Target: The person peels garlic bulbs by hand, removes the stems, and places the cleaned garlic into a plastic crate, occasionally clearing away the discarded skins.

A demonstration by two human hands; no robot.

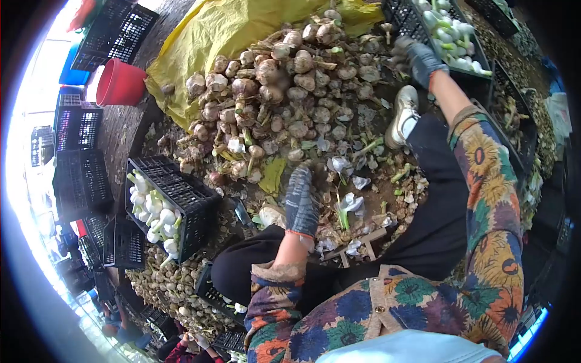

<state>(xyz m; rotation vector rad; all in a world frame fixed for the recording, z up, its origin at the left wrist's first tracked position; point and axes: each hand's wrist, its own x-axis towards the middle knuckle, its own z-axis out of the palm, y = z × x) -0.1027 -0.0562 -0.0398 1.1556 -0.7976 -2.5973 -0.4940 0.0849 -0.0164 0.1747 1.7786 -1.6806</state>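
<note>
My left hand [301,202], in a grey-blue work glove, is low in front of me at the near edge of a heap of garlic bulbs [266,75]. Its fingers are together and curled down; whatever they hold is hidden. My right hand [417,60], gloved alike with soiled fingertips, is out to the right with its fingers apart and nothing seen in them. It is beside a black crate [484,72] of cleaned white garlic [451,36]. Loose white garlic skins [351,202] and cut stalks lie between my legs.
A yellow sheet [212,30] lies under the heap's far side. Another black crate [190,212] with white garlic [154,212] stands left, near a red bucket [120,85]. My shoe [402,118] is right of the heap. Another person's hands [196,340] show at the bottom left.
</note>
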